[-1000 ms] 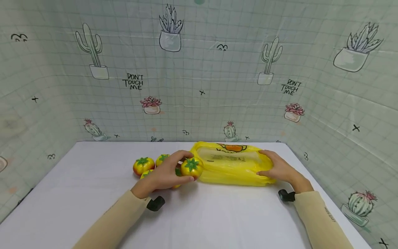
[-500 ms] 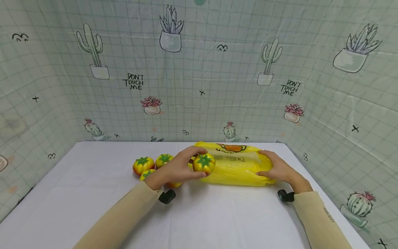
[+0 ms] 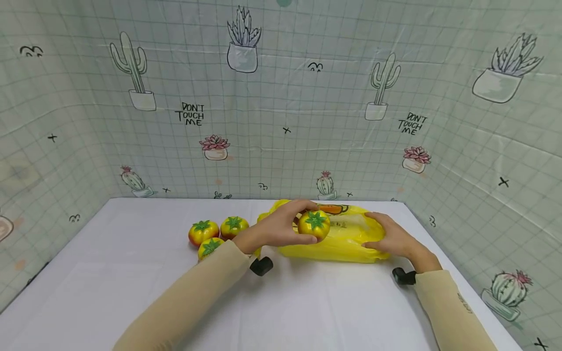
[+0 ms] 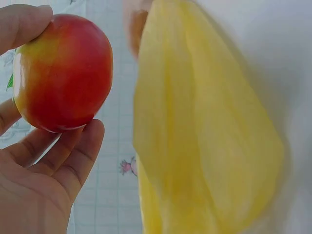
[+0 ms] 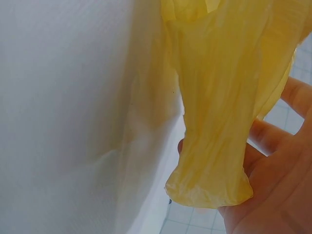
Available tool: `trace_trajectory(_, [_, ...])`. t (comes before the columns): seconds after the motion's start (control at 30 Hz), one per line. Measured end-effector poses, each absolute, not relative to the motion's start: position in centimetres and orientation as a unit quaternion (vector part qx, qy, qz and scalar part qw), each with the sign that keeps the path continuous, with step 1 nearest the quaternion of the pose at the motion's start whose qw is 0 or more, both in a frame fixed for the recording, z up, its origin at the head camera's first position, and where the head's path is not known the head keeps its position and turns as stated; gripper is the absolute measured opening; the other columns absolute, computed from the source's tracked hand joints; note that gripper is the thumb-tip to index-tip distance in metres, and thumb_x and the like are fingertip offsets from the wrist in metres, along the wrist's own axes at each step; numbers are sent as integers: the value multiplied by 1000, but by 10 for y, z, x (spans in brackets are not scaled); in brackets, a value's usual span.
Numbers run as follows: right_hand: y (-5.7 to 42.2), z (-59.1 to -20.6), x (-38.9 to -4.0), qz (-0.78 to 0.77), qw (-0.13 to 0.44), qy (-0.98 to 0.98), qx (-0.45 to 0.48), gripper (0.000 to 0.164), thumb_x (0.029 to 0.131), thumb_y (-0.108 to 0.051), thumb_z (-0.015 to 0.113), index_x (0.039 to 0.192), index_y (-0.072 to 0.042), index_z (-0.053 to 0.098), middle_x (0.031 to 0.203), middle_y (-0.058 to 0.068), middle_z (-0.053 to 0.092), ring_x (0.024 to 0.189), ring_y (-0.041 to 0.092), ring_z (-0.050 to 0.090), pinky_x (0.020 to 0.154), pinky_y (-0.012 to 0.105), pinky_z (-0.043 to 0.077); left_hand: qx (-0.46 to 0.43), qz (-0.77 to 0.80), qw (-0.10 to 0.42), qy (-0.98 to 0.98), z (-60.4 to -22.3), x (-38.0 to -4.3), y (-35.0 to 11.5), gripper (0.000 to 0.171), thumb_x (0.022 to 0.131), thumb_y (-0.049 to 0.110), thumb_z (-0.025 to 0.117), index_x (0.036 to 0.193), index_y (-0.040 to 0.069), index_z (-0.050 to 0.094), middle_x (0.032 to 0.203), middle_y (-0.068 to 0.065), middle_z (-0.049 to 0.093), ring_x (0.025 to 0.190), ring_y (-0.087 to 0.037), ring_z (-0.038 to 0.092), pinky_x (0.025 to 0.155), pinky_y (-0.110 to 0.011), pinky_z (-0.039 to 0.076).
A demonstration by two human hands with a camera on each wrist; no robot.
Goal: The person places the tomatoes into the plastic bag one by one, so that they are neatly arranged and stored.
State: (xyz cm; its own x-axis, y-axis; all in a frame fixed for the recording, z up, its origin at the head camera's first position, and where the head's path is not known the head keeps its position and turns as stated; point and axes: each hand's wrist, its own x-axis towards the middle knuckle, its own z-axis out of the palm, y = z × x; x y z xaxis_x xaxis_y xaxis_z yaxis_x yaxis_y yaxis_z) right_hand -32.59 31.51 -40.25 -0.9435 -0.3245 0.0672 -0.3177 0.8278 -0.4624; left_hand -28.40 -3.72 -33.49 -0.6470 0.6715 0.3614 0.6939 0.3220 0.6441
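My left hand (image 3: 283, 226) holds a tomato (image 3: 314, 225), yellow on top with a green star-shaped calyx, in front of the yellow plastic bag (image 3: 290, 251). The left wrist view shows the tomato's red underside (image 4: 73, 73) between thumb and fingertips, with the bag (image 4: 195, 122) beside it. At the bag's right end, my right hand (image 3: 392, 239) grips it, fingers at the far side and thumb at the near side. In the right wrist view the fingers (image 5: 273, 139) lie partly hidden behind the bag's gathered end (image 5: 214, 146).
Several more tomatoes (image 3: 203, 233) sit on the white table (image 3: 307, 302) to the left, partly hidden by my left forearm. A patterned cloth wall (image 3: 263, 112) rises behind the table and on both sides.
My left hand has carried the tomato rightward and slightly up, from beside the bag's left end to before its middle. The right hand has kept its place on the bag.
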Motion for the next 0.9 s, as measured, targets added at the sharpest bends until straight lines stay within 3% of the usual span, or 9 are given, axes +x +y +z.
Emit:
trace_trajectory(0.5, [315, -401, -325, -244, 12, 955, -166, 91, 75, -44, 77, 147, -11, 31, 150, 21, 26, 134, 44, 26, 104, 65, 22, -385, -422, -43, -820, -318, -314, 5, 64, 79, 25, 78, 133, 12, 47, 123, -1, 51, 107, -17, 51, 82, -20, 49])
trace_trajectory(0.9, [316, -399, -324, -251, 16, 952, -172, 93, 74, -45, 78, 147, -12, 31, 150, 20, 26, 134, 43, 27, 104, 65, 22, -364, -395, -42, -843, -332, -339, 38, 56, 78, 29, 79, 125, 15, 51, 121, 0, 54, 100, -13, 54, 84, -19, 47])
